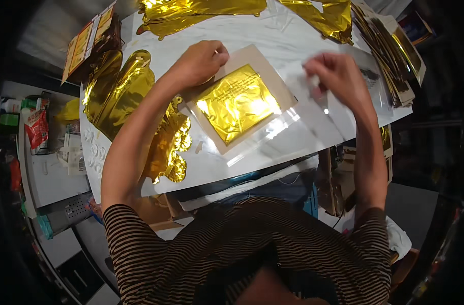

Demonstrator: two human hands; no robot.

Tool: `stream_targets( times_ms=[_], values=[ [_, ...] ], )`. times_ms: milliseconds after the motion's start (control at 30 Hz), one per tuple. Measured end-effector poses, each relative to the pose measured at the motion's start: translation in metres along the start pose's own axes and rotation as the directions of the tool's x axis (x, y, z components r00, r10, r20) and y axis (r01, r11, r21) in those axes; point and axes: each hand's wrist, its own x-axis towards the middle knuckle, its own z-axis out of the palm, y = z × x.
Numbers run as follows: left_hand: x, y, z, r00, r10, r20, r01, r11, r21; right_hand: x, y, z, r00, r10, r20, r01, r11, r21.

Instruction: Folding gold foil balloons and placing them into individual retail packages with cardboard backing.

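Note:
A folded gold foil balloon (pixel 237 101) lies on a pale backing sheet (pixel 249 57), tilted on the white table in front of me. My left hand (pixel 204 62) is by the sheet's upper left side with its fingers curled in; what they hold, if anything, is hidden. Off to the right of the sheet, my right hand (pixel 338 76) is raised and blurred by motion. Its fingers are pinched together, with a small pale spot at the tips that I cannot make out. Beside my left forearm lie unfolded gold foil balloons (pixel 130 91), crinkled and shiny.
More gold foil (pixel 201 12) lies along the table's far edge. A stack of flat packages (pixel 389 56) stands at the far right, and a printed cardboard box (pixel 89 43) at the far left. A shelf unit with a red packet (pixel 36 129) is left of the table (pixel 216 170).

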Motion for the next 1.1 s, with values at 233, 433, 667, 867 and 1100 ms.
stream_targets(
  times_ms=[233, 433, 667, 867, 1100],
  values=[
    [-0.031, 0.046, 0.018, 0.901, 0.378, -0.212, -0.261, 0.864, 0.431, 0.129, 0.02, 0.016, 0.93, -0.025, -0.366, -0.158, 0.873, -0.462],
    [-0.059, 0.08, 0.053, 0.917, 0.38, 0.121, -0.397, 0.84, 0.37, 0.16, 0.043, 0.03, 0.935, -0.091, -0.343, -0.155, 0.766, -0.624],
    [-0.06, 0.072, 0.068, 0.921, 0.381, 0.079, -0.382, 0.845, 0.375, 0.144, 0.05, 0.022, 0.966, -0.105, -0.237, -0.085, 0.735, -0.673],
    [-0.063, 0.078, 0.073, 0.918, 0.391, 0.061, -0.386, 0.851, 0.357, 0.106, 0.055, 0.014, 0.96, -0.182, -0.211, -0.04, 0.658, -0.752],
    [-0.075, 0.101, 0.071, 0.924, 0.381, 0.035, -0.365, 0.851, 0.377, 0.023, 0.061, -0.002, 0.976, -0.124, -0.18, -0.018, 0.775, -0.632]
  ],
)
